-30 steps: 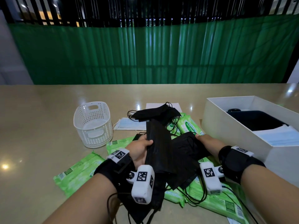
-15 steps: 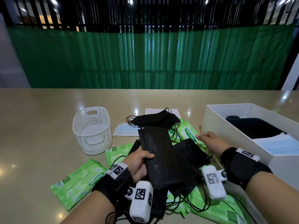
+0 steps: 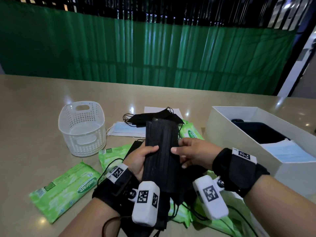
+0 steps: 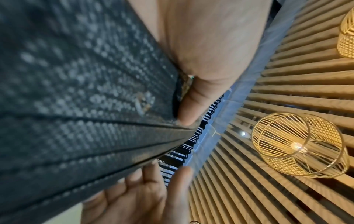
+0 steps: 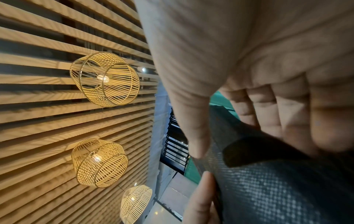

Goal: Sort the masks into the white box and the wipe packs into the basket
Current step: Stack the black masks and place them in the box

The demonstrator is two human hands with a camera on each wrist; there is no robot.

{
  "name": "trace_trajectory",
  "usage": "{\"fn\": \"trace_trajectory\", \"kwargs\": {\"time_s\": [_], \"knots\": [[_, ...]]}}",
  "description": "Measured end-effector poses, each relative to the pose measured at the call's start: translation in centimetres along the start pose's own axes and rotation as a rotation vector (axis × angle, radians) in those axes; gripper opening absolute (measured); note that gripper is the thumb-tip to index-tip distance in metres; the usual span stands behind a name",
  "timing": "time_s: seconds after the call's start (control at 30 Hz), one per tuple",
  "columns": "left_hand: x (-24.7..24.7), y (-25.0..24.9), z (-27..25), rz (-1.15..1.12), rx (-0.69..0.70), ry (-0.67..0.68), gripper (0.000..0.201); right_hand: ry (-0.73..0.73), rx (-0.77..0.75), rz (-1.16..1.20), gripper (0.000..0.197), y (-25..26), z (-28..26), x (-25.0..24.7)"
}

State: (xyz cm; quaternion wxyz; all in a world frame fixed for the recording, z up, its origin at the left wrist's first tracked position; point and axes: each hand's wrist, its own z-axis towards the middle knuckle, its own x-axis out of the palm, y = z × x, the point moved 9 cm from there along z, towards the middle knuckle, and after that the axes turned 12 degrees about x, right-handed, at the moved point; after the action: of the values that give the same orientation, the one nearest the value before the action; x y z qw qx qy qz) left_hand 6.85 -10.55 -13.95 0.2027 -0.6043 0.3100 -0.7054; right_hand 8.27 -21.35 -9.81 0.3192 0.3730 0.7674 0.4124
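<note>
A person's two hands hold a stack of black masks (image 3: 160, 151) lifted above a tan table (image 3: 34, 117). The left hand (image 3: 140, 159) grips the stack from its left edge: the thumb lies across the top face, pointing right, and the other fingers are hidden underneath. The right hand (image 3: 193, 151) meets the stack from the right edge, thumb on top and pointing left, its tip just short of the left thumb's tip; the remaining fingers curl under the stack. In the right wrist view, the thumb (image 5: 193, 133) presses the woven black fabric from one side and the fingers (image 5: 287, 118) fold round the other. The stack runs lengthwise away from the person, its far end reaching beyond both sets of fingers.

Beyond the fingertips lie more black masks (image 3: 153, 117) and a pale blue mask (image 3: 126, 130) flat on the table. To the left of the left hand stands a white basket (image 3: 82, 127); nearer lies a green wipe pack (image 3: 65, 189). Other green packs lie under and around both wrists. To the right of the right hand sits the white box (image 3: 239, 134), with black and pale blue masks inside.
</note>
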Motion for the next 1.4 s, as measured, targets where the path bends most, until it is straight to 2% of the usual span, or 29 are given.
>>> {"fn": "trace_trajectory", "kwargs": {"time_s": [0.03,0.13,0.2,0.27,0.33,0.4,0.53,0.63,0.83,0.9,0.97,1.07,1.17,1.27,1.4], "knots": [[-0.1,-0.1,-0.2,-0.033,-0.016,0.011,0.082,-0.009,-0.022,0.009,0.007,0.3,0.1,0.0],[-0.9,-1.7,0.1,-0.078,0.048,-0.018,0.051,-0.116,-0.106,0.137,0.026,1.4,0.7,-1.3],[-1.8,-2.8,0.6,-0.024,0.134,-0.048,0.039,-0.158,-0.153,0.234,0.024,2.0,1.0,-2.2],[-3.1,-3.5,1.0,0.008,0.197,-0.131,0.046,-0.153,-0.180,0.284,0.012,2.3,1.2,-2.6],[-3.5,-3.4,1.2,0.018,0.202,-0.143,0.057,-0.150,-0.180,0.286,0.016,2.2,1.5,-2.7],[-3.0,-3.1,1.0,0.026,0.155,-0.104,0.050,-0.157,-0.182,0.297,0.018,2.2,1.5,-2.6],[-3.3,-2.6,1.1,0.056,0.104,-0.116,0.035,-0.194,-0.151,0.349,0.021,2.0,1.7,-2.9],[-3.4,-2.7,1.0,0.067,0.086,-0.128,0.037,-0.182,-0.169,0.382,0.022,2.8,1.4,-2.9],[-2.7,-2.5,0.5,-0.010,0.066,-0.108,0.041,-0.064,-0.172,0.477,0.024,4.4,1.9,-1.0],[-2.5,-2.7,0.6,-0.041,0.087,-0.111,0.042,-0.047,-0.140,0.444,0.025,3.8,2.8,0.0],[-2.6,-2.9,0.6,-0.071,0.116,-0.128,0.045,-0.090,-0.111,0.407,0.025,2.9,3.8,0.4],[-2.7,-2.7,0.6,-0.058,0.092,-0.140,0.036,-0.091,-0.088,0.419,0.018,1.9,4.7,0.7],[-2.9,-2.2,0.6,0.008,0.042,-0.136,0.049,-0.077,-0.134,0.390,0.024,2.2,4.6,0.7],[-2.3,-1.7,0.6,0.063,0.039,-0.104,0.044,-0.089,-0.187,0.328,0.021,2.9,4.1,0.8],[-1.7,-1.6,0.5,0.057,0.079,-0.035,0.053,-0.152,-0.197,0.131,0.018,3.5,3.7,0.8]]}}
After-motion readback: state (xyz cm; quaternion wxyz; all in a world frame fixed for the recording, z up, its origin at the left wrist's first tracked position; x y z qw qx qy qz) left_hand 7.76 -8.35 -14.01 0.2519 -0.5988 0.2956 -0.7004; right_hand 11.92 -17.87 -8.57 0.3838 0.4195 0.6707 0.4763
